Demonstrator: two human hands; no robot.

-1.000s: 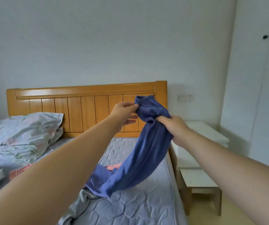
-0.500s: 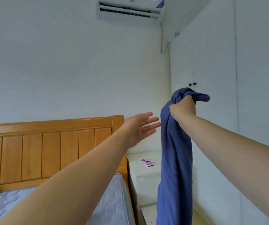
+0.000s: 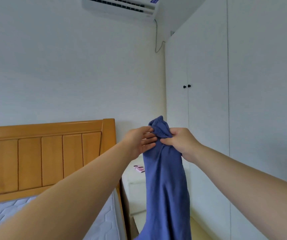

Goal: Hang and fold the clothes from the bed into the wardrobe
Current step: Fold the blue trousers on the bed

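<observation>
A blue garment with an elastic band at its top hangs straight down in front of me, its lower end running out of the frame. My right hand grips the bunched top of it. My left hand touches the band from the left, thumb on the fabric and fingers stretched toward it. The white wardrobe stands shut just behind and to the right, two black knobs on its doors. The bed with its quilted mattress lies at the lower left.
A wooden headboard backs the bed against the wall. Between bed and wardrobe sits a white nightstand with a small pink object on top. An air conditioner hangs high on the wall.
My left hand, open and apart from the garment half a second ago, has come onto its top band. My right hand has lowered the garment a little; the view turned toward the wardrobe.
</observation>
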